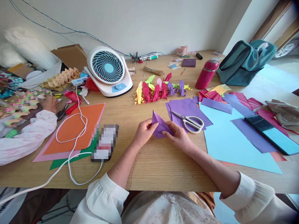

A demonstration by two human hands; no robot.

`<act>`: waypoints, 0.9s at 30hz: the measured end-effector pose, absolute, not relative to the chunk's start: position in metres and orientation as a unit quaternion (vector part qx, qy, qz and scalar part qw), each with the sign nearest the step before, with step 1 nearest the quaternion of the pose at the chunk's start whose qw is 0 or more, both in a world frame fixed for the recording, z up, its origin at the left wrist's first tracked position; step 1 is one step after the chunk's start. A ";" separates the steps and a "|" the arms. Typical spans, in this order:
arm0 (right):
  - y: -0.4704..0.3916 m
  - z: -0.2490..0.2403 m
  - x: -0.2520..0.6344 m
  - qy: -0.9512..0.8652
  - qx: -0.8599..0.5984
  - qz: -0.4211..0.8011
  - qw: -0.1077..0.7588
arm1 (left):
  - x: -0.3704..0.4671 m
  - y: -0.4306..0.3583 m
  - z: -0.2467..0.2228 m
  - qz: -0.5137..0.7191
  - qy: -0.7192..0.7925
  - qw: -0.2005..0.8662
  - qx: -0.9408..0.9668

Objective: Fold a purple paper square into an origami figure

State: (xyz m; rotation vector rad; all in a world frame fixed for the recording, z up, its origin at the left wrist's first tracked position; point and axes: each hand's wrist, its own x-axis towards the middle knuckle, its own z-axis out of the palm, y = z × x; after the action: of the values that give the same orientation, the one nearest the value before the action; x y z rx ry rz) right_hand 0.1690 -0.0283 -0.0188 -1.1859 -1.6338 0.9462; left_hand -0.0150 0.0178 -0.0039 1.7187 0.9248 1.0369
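A folded piece of purple paper [160, 125] is held between both hands above the middle of the table, one pointed corner standing up. My left hand [145, 132] pinches its left side with thumb and fingers. On the right edge, my right hand [178, 136] grips it the same way. Just behind and right of my right hand, scissors [192, 122] with white handles lie on a stack of purple sheets [187, 105]. Beyond the hands stands a cluster of small folded paper figures [155, 90] in red, yellow, green, pink and purple.
At left lie orange paper [74, 127], a phone [105, 143] and a looping white cable [76, 146]. A fan [108, 70] stands behind. A co-worker's sleeve [30, 137] reaches in. At right are light blue paper [224, 137], another phone [268, 133], a red bottle [206, 74] and a teal bag [243, 65].
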 end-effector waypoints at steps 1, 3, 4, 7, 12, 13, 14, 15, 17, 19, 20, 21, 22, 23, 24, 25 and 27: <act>-0.029 -0.019 0.169 -0.656 -0.483 0.382 0.436 | -0.014 0.017 -0.003 0.414 0.374 0.448 0.699; -0.030 -0.019 0.167 -0.653 -0.502 0.376 0.424 | -0.012 0.014 0.000 0.406 0.381 0.439 0.705; -0.030 -0.019 0.167 -0.652 -0.512 0.372 0.418 | -0.011 0.013 0.000 0.406 0.384 0.437 0.705; -0.030 -0.020 0.166 -0.638 -0.529 0.374 0.417 | -0.009 0.013 0.000 0.422 0.381 0.460 0.682; -0.024 -0.021 0.169 -0.585 -0.514 0.419 0.466 | -0.010 0.017 -0.006 0.450 0.392 0.505 0.623; -0.024 -0.021 0.169 -0.582 -0.511 0.425 0.468 | -0.011 0.017 -0.008 0.445 0.394 0.507 0.624; -0.023 -0.021 0.169 -0.584 -0.510 0.426 0.467 | -0.011 0.017 -0.009 0.437 0.394 0.507 0.630; -0.024 -0.020 0.169 -0.590 -0.511 0.420 0.463 | -0.010 0.017 -0.010 0.431 0.394 0.505 0.636; -0.026 -0.021 0.169 -0.608 -0.520 0.395 0.452 | -0.009 0.016 -0.011 0.429 0.399 0.496 0.641; -0.029 -0.020 0.167 -0.627 -0.528 0.368 0.439 | -0.009 0.016 -0.012 0.436 0.401 0.494 0.636; -0.031 -0.020 0.166 -0.636 -0.529 0.357 0.434 | -0.009 0.016 -0.012 0.441 0.398 0.495 0.634; -0.032 -0.020 0.165 -0.645 -0.527 0.348 0.430 | -0.009 0.016 -0.011 0.443 0.396 0.494 0.635; -0.034 -0.019 0.164 -0.654 -0.525 0.338 0.428 | -0.009 0.016 -0.011 0.442 0.395 0.490 0.639; -0.035 -0.019 0.162 -0.661 -0.522 0.329 0.427 | -0.010 0.016 -0.011 0.440 0.396 0.484 0.644; -0.037 -0.019 0.161 -0.668 -0.519 0.321 0.427 | -0.010 0.016 -0.012 0.438 0.400 0.478 0.648; -0.038 -0.019 0.160 -0.674 -0.516 0.313 0.427 | -0.011 0.016 -0.012 0.437 0.403 0.473 0.651; -0.040 -0.019 0.158 -0.686 -0.510 0.299 0.424 | -0.011 0.017 -0.012 0.435 0.404 0.472 0.651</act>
State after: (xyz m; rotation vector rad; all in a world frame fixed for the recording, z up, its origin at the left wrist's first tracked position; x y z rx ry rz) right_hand 0.1576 -0.0402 -0.0187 -1.2750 -1.7178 0.7494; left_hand -0.0114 0.0165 -0.0117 1.5938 0.9892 1.0657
